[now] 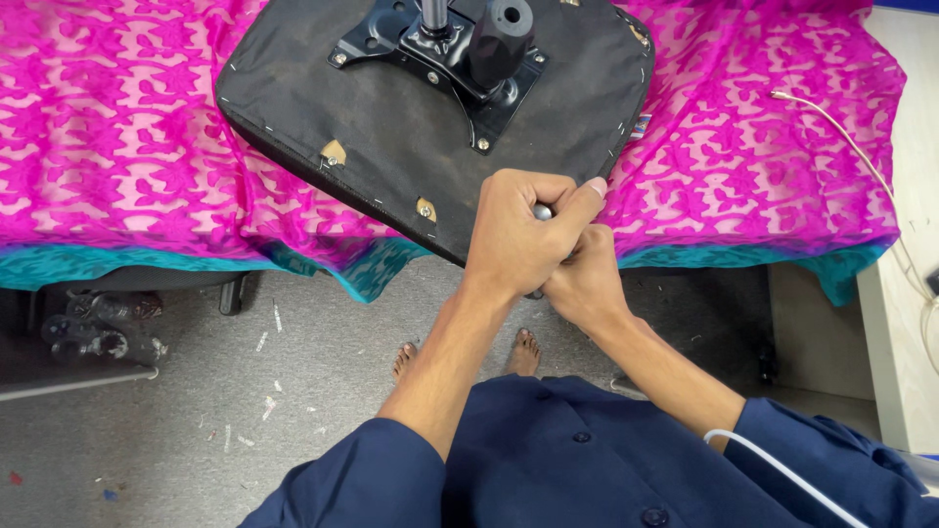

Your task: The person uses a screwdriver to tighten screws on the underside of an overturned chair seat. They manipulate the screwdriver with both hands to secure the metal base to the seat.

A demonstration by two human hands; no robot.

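Note:
An upturned black chair seat (391, 127) lies on a table draped in pink patterned cloth (108, 127). A black metal mounting plate (430, 54) with a knob (499, 34) is bolted to its underside. At the seat's near corner my left hand (514, 235) is closed around a small metal tool (541, 211), of which only a shiny tip shows. My right hand (587, 279) sits just below and right of the left hand, fingers curled against it and gripping the same tool from underneath.
A white cable (851, 132) runs over the cloth at the right, beside a white cabinet (910, 323). Another chair base (93, 328) stands under the table at the left. Scraps litter the grey floor (245, 401) near my bare feet (518, 352).

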